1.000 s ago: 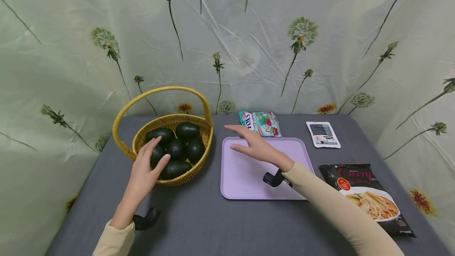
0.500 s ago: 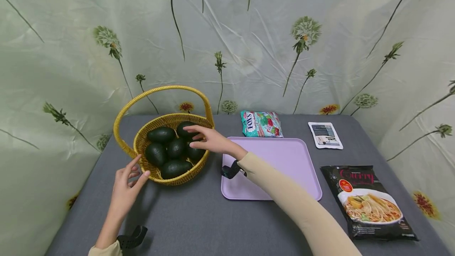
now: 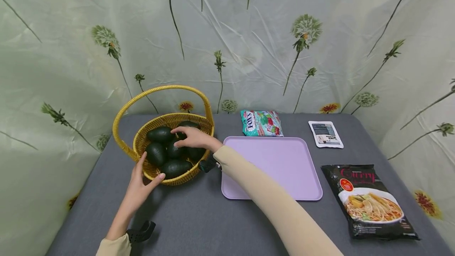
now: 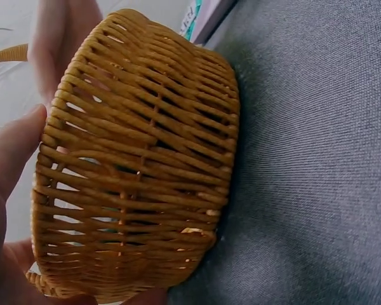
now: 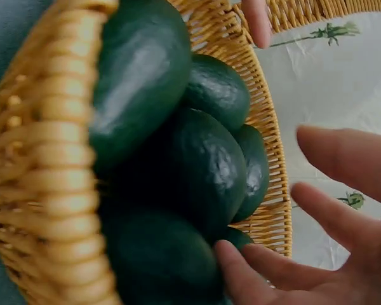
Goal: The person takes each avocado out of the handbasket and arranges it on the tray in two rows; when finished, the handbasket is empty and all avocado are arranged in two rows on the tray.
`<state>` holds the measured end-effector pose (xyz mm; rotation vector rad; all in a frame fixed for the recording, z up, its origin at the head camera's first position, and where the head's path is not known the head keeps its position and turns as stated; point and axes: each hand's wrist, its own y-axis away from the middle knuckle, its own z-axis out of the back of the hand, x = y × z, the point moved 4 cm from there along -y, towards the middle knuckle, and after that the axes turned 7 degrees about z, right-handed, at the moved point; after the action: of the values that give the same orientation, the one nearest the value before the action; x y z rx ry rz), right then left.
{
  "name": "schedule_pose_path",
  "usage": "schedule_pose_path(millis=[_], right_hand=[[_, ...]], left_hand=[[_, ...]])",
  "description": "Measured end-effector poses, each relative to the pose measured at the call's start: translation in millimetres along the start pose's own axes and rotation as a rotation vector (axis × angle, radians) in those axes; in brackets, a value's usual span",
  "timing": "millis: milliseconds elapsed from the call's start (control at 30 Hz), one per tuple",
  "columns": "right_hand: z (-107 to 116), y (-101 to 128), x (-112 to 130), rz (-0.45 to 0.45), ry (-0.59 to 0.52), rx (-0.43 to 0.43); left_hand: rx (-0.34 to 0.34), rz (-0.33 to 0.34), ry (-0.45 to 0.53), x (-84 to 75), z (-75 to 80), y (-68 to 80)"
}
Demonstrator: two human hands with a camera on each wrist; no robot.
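Note:
A yellow wicker basket [image 3: 168,120] with a tall arched handle holds several dark green avocados [image 3: 156,154]. My left hand [image 3: 138,188] is at its near left side, thumb and fingers spread along the rim. In the left wrist view, the left thumb [image 4: 16,143] touches the rim while other fingers lie low against the woven wall. My right hand [image 3: 195,137] hovers inside the basket over the avocados, fingers slightly bent and apart. One of its fingertips [image 5: 227,254] is right at an avocado [image 5: 203,165] in the right wrist view; it grips none.
A lilac tray [image 3: 270,169] lies right of the basket, partly under my right sleeve. Behind it is a teal Fox's candy bag [image 3: 262,123]. A small white packet [image 3: 325,134] and a black curry noodle bag [image 3: 369,202] lie farther right. A flower-printed cloth hangs behind.
My right hand has moved left from above the tray into the basket over the avocados. My left hand drew back from over the avocados, then came to the basket's near left rim.

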<state>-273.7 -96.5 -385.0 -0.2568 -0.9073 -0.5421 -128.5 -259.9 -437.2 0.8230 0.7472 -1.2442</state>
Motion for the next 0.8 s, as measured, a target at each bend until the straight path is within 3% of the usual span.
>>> schedule_pose_path(millis=[133,400,800], right_hand=[[-4.1,-9.4,0.8,-0.041,-0.001,0.047],[-16.0,-22.3,-4.1,-0.127,-0.056,0.050],[-18.7,-22.7,-5.0,-0.127,0.071,0.109]], left_hand=[[0.020,0.023,0.016,0.6,-0.9,-0.4],[0.058,0.033,0.046,0.0,-4.3,-0.4],[0.057,0.041,0.027,8.0,-4.6,-5.1]])
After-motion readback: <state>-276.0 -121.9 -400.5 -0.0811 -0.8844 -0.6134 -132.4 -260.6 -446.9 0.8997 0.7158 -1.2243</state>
